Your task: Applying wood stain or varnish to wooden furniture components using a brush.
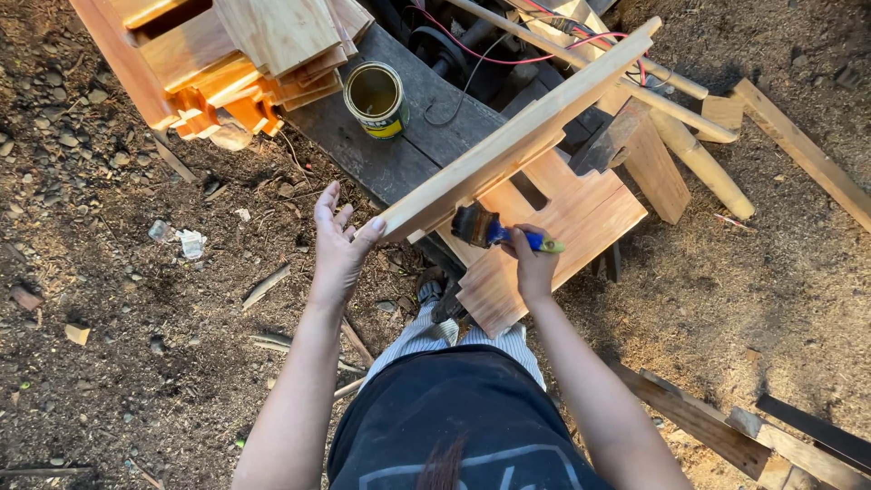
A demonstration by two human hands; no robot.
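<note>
Head view | left hand (337, 238) open, flat against end of tilted wooden board (522, 132) | right hand (531, 263) grips blue paintbrush (485, 228) touching board's underside | step: coating wood | next: steady, even strokes; open can (376, 98) sits near

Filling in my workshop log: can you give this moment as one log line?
left hand: steadies end of pale board | right hand: holds paintbrush, bristles at board's underside | open can behind on dark plank

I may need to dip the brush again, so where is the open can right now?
In the head view the open can stands upper centre-left on the dark plank, just right of the stacked wood pieces and beyond the left hand.
</note>
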